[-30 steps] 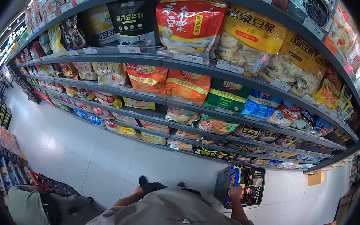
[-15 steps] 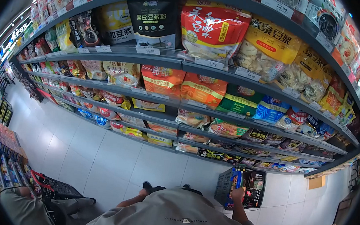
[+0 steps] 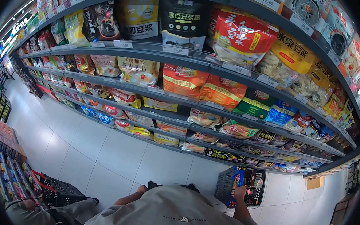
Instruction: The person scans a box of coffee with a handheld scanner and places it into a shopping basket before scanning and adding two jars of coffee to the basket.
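My right hand (image 3: 240,191) is closed round the blue handle (image 3: 238,179) of a dark shopping basket (image 3: 226,187). The basket is at my right side, above the pale tiled floor, and black-and-red packages (image 3: 254,182) lie inside it. At my left side hangs my left hand (image 3: 142,189), low beside my grey shirt and away from the shelves. It is small in view and its fingers are largely hidden, so I cannot make out whether they are curled. In front stand bagged soy drink powders, among them a red bag (image 3: 243,38) and a black bag (image 3: 183,24).
A long grey shelf unit (image 3: 151,53) curves across the view, stocked with bags and price tags. At lower left another person (image 3: 70,214) is beside a black basket with a red handle (image 3: 57,191). A cardboard box (image 3: 315,183) rests on the floor at right.
The view has turned slightly left, so the shelf goods appear farther right and a little lower. My right hand keeps hold of the basket, and my left hand still hangs down.
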Tool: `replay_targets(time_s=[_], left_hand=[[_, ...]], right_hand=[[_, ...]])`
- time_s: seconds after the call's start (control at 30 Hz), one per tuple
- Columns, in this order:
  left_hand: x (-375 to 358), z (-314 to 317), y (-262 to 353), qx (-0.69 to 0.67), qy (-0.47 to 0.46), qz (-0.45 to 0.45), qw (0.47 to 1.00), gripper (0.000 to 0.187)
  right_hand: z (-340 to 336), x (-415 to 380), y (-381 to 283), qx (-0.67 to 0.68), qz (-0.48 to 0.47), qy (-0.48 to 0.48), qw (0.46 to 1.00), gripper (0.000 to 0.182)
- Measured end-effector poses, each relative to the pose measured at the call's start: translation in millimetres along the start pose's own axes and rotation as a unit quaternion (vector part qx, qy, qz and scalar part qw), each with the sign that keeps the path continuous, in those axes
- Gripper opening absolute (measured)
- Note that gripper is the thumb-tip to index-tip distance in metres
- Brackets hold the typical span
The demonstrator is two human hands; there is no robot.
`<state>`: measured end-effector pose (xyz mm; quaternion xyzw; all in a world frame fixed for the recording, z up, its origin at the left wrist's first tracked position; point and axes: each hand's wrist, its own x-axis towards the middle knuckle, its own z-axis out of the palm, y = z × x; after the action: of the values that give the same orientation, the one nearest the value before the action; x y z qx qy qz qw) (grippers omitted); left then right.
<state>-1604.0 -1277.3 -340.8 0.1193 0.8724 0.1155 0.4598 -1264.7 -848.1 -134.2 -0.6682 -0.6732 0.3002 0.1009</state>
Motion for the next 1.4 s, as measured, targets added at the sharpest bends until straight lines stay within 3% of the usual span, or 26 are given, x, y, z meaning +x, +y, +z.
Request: replay_targets(time_s=[0.1,0.23,0.3,0.4,1.03,1.1,1.4], left_hand=[[-5.0,-10.8,-7.5,-0.028,0.006,-0.004,1.0,0.056],[41.2,13.5,-53.1,-0.014,-0.013,0.019,1.0,0.057],[61.3,34.2,-73.2,-0.063,0.05,0.034,0.996,0.055],[39.5,3.9,-77.3,-0.072,0.026,0.074,0.994,0.051],[25.9,-49.4,-169.0,-0.051,0.018,-0.021,0.998,0.036],[19.4,-58.8,-160.0,0.004,0.008,0.003,1.0,0.034],[21.0,-54.5,-140.9,-0.022,-0.001,0.003,1.0,0.039]], right_hand=[[22.9,8.9,18.9,-0.049,-0.039,0.036,0.997,0.021],[30.9,-1.7,3.6,-0.083,-0.031,0.039,0.995,0.021],[27.9,-16.2,-19.3,-0.087,0.049,0.003,0.995,0.035],[55.3,-1.7,11.6,-0.107,-0.006,0.028,0.994,0.033],[100.3,-37.8,-23.9,-0.128,-0.007,0.071,0.989,0.028],[104.4,-37.5,-20.9,-0.131,-0.011,0.069,0.989,0.028],[111.5,-36.4,-23.5,-0.11,-0.018,0.07,0.991,0.028]])
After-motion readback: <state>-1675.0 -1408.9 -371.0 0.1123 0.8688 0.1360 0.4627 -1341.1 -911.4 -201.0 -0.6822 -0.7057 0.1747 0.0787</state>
